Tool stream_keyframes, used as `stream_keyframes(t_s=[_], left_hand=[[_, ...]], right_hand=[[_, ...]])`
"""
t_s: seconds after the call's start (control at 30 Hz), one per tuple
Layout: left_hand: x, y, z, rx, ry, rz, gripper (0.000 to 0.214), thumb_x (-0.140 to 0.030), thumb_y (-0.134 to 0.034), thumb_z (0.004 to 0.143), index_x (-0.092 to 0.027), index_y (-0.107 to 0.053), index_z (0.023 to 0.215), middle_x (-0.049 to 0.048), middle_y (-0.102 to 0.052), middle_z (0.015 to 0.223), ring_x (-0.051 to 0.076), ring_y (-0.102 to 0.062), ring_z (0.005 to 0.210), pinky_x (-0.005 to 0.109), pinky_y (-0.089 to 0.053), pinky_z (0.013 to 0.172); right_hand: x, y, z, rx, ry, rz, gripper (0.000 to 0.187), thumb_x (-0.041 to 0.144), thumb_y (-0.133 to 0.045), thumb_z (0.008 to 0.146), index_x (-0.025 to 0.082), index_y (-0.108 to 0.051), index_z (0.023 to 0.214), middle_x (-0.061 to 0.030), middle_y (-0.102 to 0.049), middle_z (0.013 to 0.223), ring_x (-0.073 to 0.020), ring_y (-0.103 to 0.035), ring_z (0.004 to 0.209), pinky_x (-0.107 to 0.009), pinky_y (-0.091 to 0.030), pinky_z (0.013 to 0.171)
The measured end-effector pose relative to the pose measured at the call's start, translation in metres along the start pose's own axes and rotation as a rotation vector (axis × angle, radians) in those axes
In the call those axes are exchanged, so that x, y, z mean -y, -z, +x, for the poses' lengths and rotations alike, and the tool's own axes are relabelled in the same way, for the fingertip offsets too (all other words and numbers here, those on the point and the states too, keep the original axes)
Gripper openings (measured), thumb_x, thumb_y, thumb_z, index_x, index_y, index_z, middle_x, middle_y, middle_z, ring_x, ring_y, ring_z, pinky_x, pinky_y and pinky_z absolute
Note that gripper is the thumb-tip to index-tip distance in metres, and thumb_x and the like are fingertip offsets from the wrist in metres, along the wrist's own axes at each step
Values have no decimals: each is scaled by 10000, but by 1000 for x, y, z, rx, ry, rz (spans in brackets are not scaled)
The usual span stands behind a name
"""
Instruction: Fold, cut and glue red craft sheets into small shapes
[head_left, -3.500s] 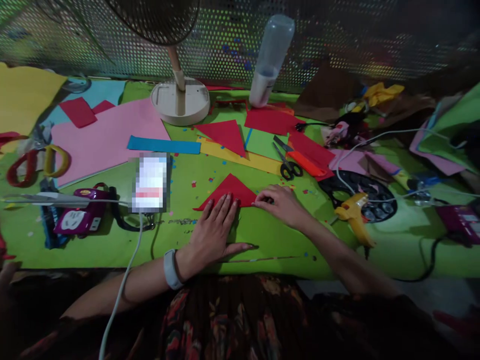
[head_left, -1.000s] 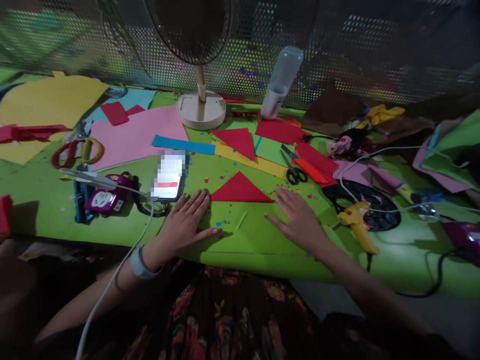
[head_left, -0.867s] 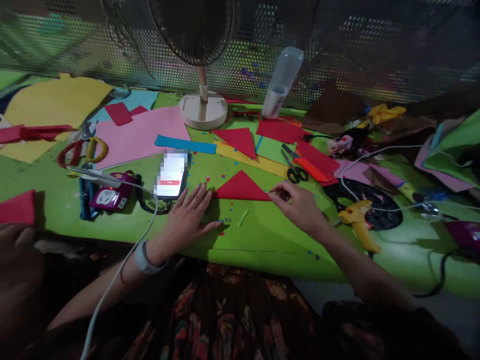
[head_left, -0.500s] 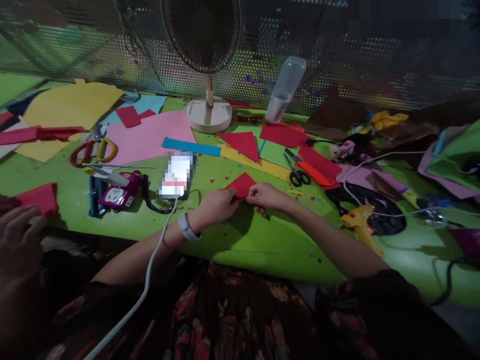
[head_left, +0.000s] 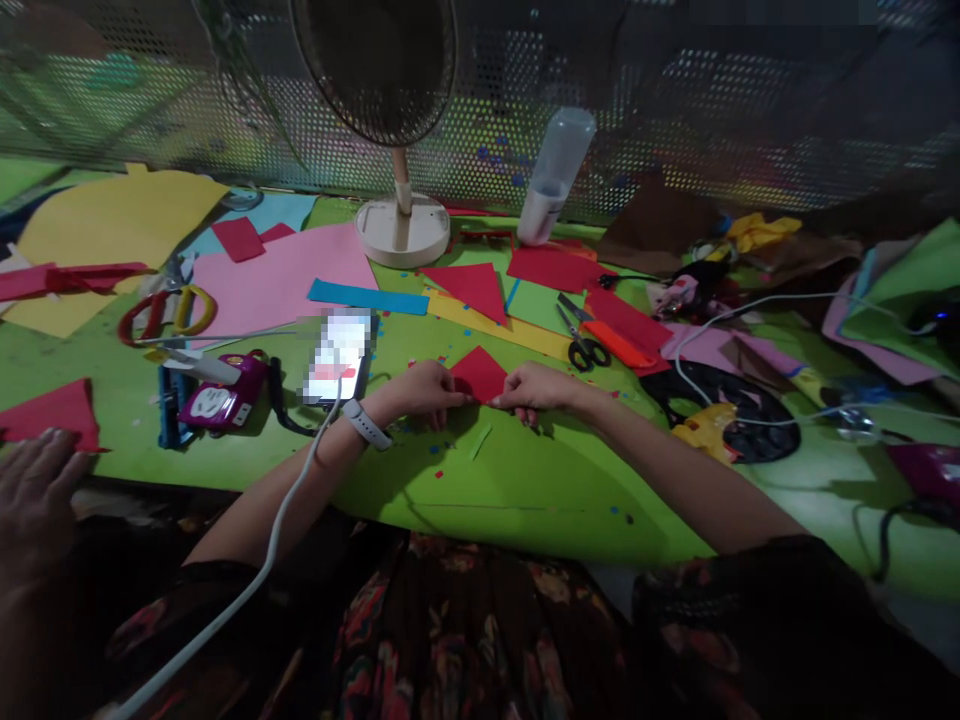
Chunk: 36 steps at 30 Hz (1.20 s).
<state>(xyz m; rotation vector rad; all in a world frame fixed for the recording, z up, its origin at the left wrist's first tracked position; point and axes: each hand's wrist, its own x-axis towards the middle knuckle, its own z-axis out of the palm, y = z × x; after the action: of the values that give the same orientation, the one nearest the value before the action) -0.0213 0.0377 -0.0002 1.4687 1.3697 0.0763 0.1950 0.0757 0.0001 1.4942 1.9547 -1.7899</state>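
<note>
A folded red paper triangle (head_left: 480, 372) lies on the green table (head_left: 525, 480) in front of me. My left hand (head_left: 424, 388) pinches its left edge with fingers curled. From the other side my right hand (head_left: 534, 388) pinches the right edge, fingers also closed. Both hands rest low on the table, close together. A white band sits on my left wrist (head_left: 365, 424).
A phone (head_left: 336, 358) with a white cable lies left of my hands. Black scissors (head_left: 577, 340), a yellow glue gun (head_left: 705, 432), a desk fan (head_left: 401, 225), a bottle (head_left: 551, 175) and coloured paper sheets are spread around. Another person's hand (head_left: 34, 490) touches a red paper (head_left: 56, 412) at far left.
My hands were flat on the table beside the red triangle a second ago. They came together and took hold of it, and it now looks smaller, folded.
</note>
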Motion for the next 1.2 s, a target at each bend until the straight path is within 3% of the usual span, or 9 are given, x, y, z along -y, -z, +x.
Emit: stream_keyframes(t_s=[0.23, 0.33, 0.47, 0.67, 0.9, 1.2], left_hand=[[-3, 0, 2, -5, 35, -11, 500, -649, -647, 706, -167, -580, 592, 54, -634, 478, 169, -625, 452, 275, -462, 453], [-5, 0, 1, -4, 23, 6, 498, -640, -651, 706, -167, -573, 574, 58, -636, 486, 173, -627, 464, 280, -469, 465], [-6, -1, 2, -25, 13, 67, 504, -627, -636, 724, -159, -583, 546, 53, -615, 461, 158, -605, 442, 275, -464, 479], [-8, -3, 2, -53, 20, 85, 461, -562, -649, 738, -159, -578, 526, 50, -608, 465, 157, -597, 444, 288, -476, 507], [4, 7, -11, -15, 50, 2, 475, -560, -657, 740, -168, -544, 496, 52, -611, 458, 150, -597, 446, 289, -478, 516], [34, 18, -47, -113, 172, -35, 515, -627, -612, 739, -168, -561, 512, 64, -632, 473, 154, -587, 406, 277, -451, 466]], right_hand=[[-47, 34, -38, -125, -102, 3, 404, 449, -783, 686, 156, -534, 560, 2, -584, 442, -65, -493, 349, -181, -366, 366], [-51, 44, -50, -183, -126, -14, 413, 451, -765, 709, 157, -513, 563, 3, -571, 438, -62, -497, 351, -177, -356, 370], [-26, 27, -46, -302, -2, -35, 383, 464, -666, 812, 158, -522, 632, 7, -569, 459, -64, -515, 371, -179, -398, 403], [-1, -17, -15, -171, 89, -176, 376, 496, -677, 792, 182, -515, 665, 8, -591, 460, -120, -584, 396, -196, -435, 390], [-9, -13, -10, -104, 58, -148, 401, 537, -680, 767, 189, -501, 677, 4, -595, 456, -126, -576, 380, -201, -424, 374], [-13, -16, -12, -124, 68, -134, 360, 511, -626, 819, 195, -497, 704, 1, -595, 462, -139, -576, 377, -216, -437, 342]])
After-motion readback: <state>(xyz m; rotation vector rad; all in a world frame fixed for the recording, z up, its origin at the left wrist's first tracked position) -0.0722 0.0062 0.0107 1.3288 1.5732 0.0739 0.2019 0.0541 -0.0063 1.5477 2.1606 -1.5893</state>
